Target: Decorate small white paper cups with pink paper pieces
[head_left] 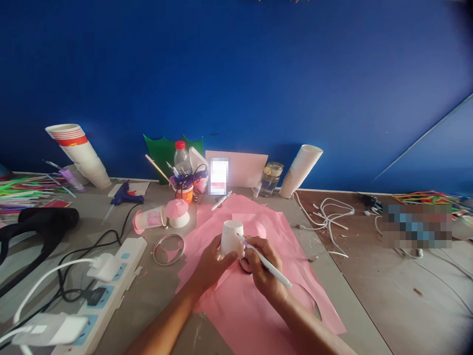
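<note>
My left hand [215, 260] is wrapped round the lower part of a white paper cup [232, 235], which is upside down with its narrow end up. A white marker pen [272, 268] is pinched in my right hand [266, 266], its tip at the cup's right side. Whether the tip touches the cup I cannot tell. Both hands are above pink paper sheets [291, 246] spread on the table. Just behind the cup lies a round pink paper piece [256, 228]. A dark ring-shaped thing [245, 266] shows partly below the cup, between my hands.
To the left are a tape ring [168, 249], a pink-topped cup [178, 213], a cup lying on its side [150, 218], a glue gun [127, 195] and a power strip [111, 291] with plugs and cables. Leaning cup stacks [301, 170], a glass jar [271, 180] and a bright phone screen [219, 176] stand behind.
</note>
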### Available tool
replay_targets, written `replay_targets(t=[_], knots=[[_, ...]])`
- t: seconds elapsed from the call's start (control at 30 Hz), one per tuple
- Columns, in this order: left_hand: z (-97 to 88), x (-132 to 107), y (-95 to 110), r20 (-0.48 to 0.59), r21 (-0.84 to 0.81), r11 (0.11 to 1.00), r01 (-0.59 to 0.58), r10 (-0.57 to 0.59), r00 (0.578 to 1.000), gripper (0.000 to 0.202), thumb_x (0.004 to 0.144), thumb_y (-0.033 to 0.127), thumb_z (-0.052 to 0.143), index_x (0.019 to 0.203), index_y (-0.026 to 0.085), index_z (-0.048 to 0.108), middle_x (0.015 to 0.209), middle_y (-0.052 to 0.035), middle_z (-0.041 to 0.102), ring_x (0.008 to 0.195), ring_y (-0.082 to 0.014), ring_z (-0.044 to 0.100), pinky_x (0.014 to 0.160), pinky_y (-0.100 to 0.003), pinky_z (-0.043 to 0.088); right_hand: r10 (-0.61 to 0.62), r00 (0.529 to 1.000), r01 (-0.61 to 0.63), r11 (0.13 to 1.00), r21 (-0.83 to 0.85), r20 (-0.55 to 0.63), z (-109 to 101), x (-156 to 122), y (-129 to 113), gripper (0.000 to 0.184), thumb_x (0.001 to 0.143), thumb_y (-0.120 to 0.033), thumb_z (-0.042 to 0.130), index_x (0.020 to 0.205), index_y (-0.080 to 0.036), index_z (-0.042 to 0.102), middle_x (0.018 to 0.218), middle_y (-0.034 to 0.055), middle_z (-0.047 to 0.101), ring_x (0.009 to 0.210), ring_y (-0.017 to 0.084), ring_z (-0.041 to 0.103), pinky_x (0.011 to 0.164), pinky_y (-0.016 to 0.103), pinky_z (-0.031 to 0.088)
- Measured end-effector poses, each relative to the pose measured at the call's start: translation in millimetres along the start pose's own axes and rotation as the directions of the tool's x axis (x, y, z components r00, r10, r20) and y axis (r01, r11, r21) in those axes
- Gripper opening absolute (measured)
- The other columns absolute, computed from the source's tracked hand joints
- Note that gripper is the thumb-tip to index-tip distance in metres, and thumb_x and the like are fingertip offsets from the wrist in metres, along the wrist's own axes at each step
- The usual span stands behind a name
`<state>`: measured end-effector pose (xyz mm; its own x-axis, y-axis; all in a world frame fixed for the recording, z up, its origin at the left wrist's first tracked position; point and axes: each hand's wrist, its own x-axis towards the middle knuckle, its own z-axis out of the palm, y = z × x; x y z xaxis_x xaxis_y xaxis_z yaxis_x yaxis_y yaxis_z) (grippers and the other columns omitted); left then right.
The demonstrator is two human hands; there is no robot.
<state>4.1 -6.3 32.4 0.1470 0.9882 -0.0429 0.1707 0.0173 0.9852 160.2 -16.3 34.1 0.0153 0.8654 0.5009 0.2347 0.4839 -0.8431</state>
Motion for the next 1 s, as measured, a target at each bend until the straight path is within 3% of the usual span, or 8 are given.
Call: replay_targets(t=[0.13,0.33,0.63,1.0], knots=[[-0.8,0.6,0.1,-0.009,0.031,0.999,0.022,-0.022,1.000,0.039,0.077,0.030,0.059,0.114,0.020,0.056,0.110,-0.0063,0.065,0.101,-0.0247,0.058,0.085,-0.036,0.046,0.037,0.999,-0.037,0.999,0.007,0.000,0.6,-0.4,-0.1,0.012,0.088,-0.026,0.049,0.097,-0.020,0.055,0.092,0.0062,0.066,0.065,0.014,0.062,0.059,0.027,0.052],[-1.6,1.0,2.5,0.004,0.033,0.999,0.013,-0.013,1.000,0.038,0.077,0.032,0.059,0.113,0.020,0.057,0.111,-0.0067,0.065,0.102,-0.0254,0.059,0.084,-0.036,0.047,-0.010,1.000,0.010,0.999,-0.035,-0.003,-1.1,2.5,-4.5,0.011,0.086,-0.026,0.050,0.094,-0.021,0.056,0.096,0.0075,0.067,0.070,0.015,0.064,0.059,0.027,0.052],[-2.0,1.6,-3.6,0.003,0.064,0.998,0.017,-0.017,1.000,0.042,0.077,0.037,0.061,0.114,0.020,0.056,0.113,-0.0074,0.064,0.103,-0.0258,0.057,0.088,-0.038,0.045,0.060,0.998,-0.059,0.998,-0.022,0.010,-0.9,0.1,-3.1,0.015,0.085,-0.027,0.049,0.097,-0.020,0.056,0.081,0.0042,0.066,0.063,0.015,0.061,0.053,0.026,0.049],[-2.2,0.4,-0.5,-0.002,0.069,0.997,0.030,-0.030,1.000,0.042,0.078,0.034,0.059,0.117,0.020,0.055,0.113,-0.0073,0.064,0.104,-0.0259,0.057,0.088,-0.038,0.045,0.107,0.994,-0.108,0.993,0.050,0.014,0.9,0.0,-2.2,0.014,0.087,-0.027,0.048,0.097,-0.020,0.055,0.069,-0.0001,0.061,0.046,0.009,0.048,0.046,0.024,0.043]])
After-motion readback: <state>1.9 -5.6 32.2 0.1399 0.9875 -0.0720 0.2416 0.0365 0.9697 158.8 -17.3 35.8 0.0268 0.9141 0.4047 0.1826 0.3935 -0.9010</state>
